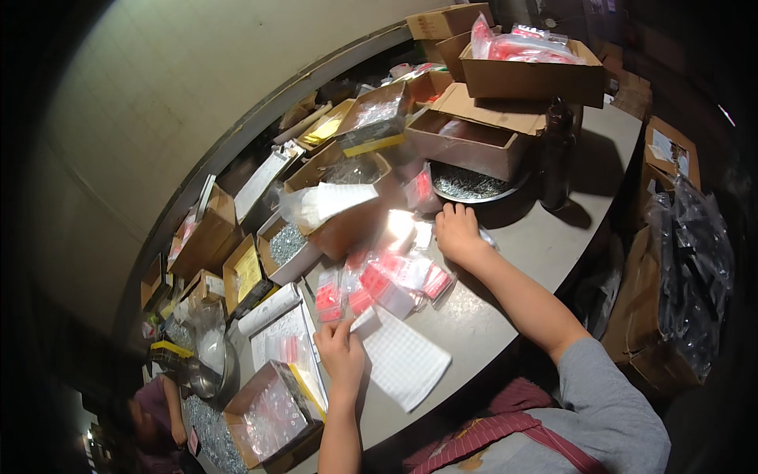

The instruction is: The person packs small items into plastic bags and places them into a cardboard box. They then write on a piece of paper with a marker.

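My left hand (341,359) lies at the upper left corner of a white checked cloth or sheet (407,359), its fingers bent together; whether they grip the edge is hidden. Just above are several small clear bags with red printing (385,284), in a loose pile. My right hand (458,233) rests on the table in front of a round metal bowl (517,189) of dark metal pieces, probably nails or screws. Its fingers curl down, and what is under them cannot be made out. A small pale piece (489,238) shows beside that hand.
Open cardboard boxes (359,207) of bags and hardware crowd the table's far side. A dark bottle (557,158) stands right of the bowl. An open notebook (288,328) and a box of clear bags (272,415) lie left. Another person (162,415) is at lower left.
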`<state>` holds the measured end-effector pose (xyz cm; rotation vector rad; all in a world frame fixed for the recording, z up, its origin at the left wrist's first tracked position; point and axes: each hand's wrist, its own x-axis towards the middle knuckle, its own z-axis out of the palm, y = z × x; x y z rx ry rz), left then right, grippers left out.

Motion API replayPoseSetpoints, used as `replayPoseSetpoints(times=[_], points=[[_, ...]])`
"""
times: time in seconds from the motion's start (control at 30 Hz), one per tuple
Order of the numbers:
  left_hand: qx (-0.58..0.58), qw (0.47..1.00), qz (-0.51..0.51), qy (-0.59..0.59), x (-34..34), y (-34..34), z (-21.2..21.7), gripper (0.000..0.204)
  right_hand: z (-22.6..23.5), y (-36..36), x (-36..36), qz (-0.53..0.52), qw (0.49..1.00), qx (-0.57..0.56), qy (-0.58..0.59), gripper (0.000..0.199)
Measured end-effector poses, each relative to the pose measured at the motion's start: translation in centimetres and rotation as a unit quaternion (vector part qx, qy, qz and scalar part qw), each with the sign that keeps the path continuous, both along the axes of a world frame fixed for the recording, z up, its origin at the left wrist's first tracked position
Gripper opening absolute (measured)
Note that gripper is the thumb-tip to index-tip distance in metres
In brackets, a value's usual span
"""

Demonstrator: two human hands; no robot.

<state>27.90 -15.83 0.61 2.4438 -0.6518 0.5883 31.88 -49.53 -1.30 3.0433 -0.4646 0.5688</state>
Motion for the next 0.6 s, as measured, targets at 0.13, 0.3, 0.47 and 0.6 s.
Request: replayPoseSetpoints(times=[0.13,0.3,0.47,0.6], points=[[-0.042,0.996,0.036,0.069,0.0,0.9,0.7,0.021,0.6,-1.2,0.9,-0.02,0.99,0.127,-0.051,0.026],[0.006,0.98,0.079,0.182,-1.5,1.5,2.3,0.045,0.7,-2.2,0.2,-0.042,0.997,0.063,-0.029,0.037],[0.01,0.967,0.098,0.235,-5.3,3.4,2.6,0.054,0.8,-1.6,0.3,-0.047,0.998,0.026,0.019,0.022],[-0.115,0.912,0.065,0.388,-9.2,6.0,2.5,0.054,2.1,-1.3,0.3,-0.063,0.998,0.004,0.025,0.019]])
